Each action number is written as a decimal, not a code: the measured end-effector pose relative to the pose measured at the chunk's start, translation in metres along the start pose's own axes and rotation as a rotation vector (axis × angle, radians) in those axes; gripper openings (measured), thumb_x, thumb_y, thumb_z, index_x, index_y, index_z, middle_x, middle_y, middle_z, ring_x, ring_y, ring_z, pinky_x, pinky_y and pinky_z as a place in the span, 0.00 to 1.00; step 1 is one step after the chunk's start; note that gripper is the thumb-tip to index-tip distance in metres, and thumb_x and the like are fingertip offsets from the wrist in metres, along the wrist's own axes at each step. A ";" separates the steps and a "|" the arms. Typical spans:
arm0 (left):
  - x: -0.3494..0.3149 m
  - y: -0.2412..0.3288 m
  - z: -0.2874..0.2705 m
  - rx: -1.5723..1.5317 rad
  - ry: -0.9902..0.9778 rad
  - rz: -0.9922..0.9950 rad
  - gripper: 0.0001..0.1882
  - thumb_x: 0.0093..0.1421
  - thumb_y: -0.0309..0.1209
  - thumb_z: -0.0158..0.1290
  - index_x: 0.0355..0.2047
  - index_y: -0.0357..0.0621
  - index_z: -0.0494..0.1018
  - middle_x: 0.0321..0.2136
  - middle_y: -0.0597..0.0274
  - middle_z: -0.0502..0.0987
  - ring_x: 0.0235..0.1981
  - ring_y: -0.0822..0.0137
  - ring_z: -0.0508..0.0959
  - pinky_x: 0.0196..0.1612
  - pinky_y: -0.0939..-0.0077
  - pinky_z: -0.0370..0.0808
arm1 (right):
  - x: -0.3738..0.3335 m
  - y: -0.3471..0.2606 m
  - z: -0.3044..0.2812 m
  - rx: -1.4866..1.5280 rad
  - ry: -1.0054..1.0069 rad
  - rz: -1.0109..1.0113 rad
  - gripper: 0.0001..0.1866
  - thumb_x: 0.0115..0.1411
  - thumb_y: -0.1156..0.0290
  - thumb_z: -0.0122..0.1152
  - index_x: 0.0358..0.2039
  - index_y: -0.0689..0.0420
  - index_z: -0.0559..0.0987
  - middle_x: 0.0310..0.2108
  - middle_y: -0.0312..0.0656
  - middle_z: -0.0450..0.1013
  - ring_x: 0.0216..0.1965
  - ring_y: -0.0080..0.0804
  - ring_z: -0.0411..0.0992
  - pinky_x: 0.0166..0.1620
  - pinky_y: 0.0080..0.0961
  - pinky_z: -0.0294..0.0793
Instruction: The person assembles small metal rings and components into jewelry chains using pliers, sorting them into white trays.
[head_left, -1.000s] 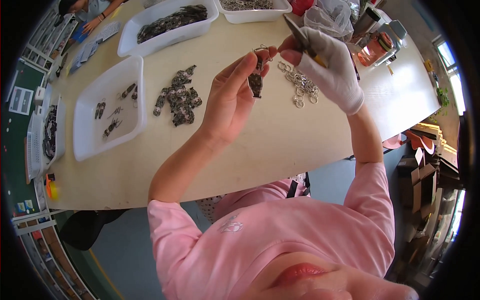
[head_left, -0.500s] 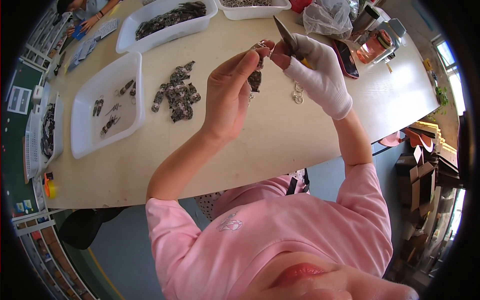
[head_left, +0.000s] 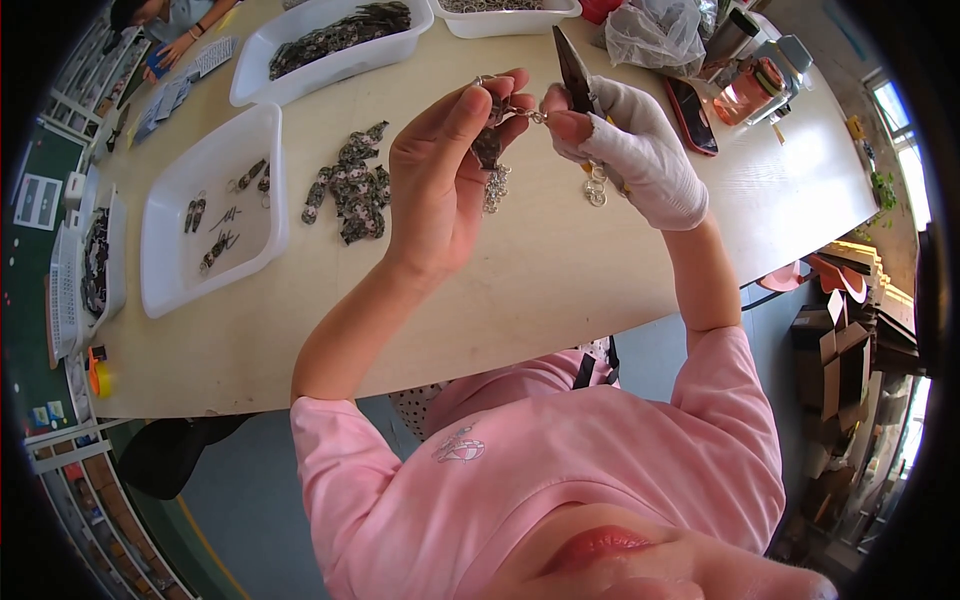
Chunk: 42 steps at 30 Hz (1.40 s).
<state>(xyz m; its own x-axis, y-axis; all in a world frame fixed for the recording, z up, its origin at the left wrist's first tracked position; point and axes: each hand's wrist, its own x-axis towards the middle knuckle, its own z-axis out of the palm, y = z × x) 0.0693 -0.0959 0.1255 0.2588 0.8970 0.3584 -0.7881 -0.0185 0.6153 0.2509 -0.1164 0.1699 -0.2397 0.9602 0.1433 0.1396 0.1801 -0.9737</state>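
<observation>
My left hand (head_left: 432, 185) is raised over the table, fingers curled around a short camouflage fabric strap (head_left: 487, 150) with silver metal fittings. From it a short silver chain (head_left: 528, 114) runs across to the fingertips of my right hand (head_left: 640, 155), which wears a white glove that leaves the fingertips bare. That hand also grips pliers (head_left: 572, 65), their dark pointed jaws sticking up past the thumb. On the table below lie silver rings (head_left: 596, 190) near the right hand and a small heap of silver links (head_left: 496, 190) behind the left. A pile of camouflage straps (head_left: 357, 190) rests left of my hands.
A white tray (head_left: 268, 200) at left holds a few finished-looking straps. Farther back stand a tray of dark straps (head_left: 240, 80) and a tray of metal rings (head_left: 505, 28). A phone (head_left: 692, 118), bottle (head_left: 748, 95) and plastic bag (head_left: 655, 38) sit right. Another person's hand (head_left: 178, 48) is far left.
My left hand has moved left and slightly up with the strap, drawing the chain out between both hands. The pliers have tilted more upright, and the link heap now shows.
</observation>
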 end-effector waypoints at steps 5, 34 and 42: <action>0.000 0.001 0.002 -0.015 -0.008 0.011 0.12 0.65 0.31 0.54 0.44 0.36 0.78 0.45 0.51 0.79 0.44 0.63 0.79 0.51 0.69 0.77 | 0.000 -0.001 0.000 -0.004 0.010 -0.021 0.18 0.59 0.54 0.62 0.36 0.58 0.79 0.21 0.26 0.64 0.25 0.12 0.61 0.28 0.14 0.59; -0.001 0.003 0.006 0.105 0.162 0.026 0.13 0.64 0.29 0.55 0.44 0.31 0.76 0.41 0.54 0.81 0.41 0.69 0.81 0.49 0.78 0.77 | -0.006 0.003 0.031 -0.783 0.282 -0.638 0.13 0.46 0.75 0.68 0.33 0.61 0.76 0.25 0.41 0.70 0.25 0.39 0.71 0.29 0.31 0.71; -0.002 0.003 0.005 0.066 0.136 0.003 0.13 0.64 0.30 0.55 0.44 0.32 0.77 0.40 0.54 0.81 0.42 0.70 0.80 0.49 0.78 0.76 | -0.001 0.015 0.034 -0.802 0.385 -0.674 0.13 0.45 0.74 0.68 0.31 0.60 0.76 0.25 0.41 0.70 0.25 0.40 0.70 0.29 0.32 0.70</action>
<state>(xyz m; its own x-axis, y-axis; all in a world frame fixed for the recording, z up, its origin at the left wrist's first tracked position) 0.0692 -0.1002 0.1300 0.1747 0.9485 0.2642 -0.7492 -0.0460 0.6607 0.2206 -0.1223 0.1487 -0.2056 0.5908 0.7802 0.7063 0.6414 -0.2996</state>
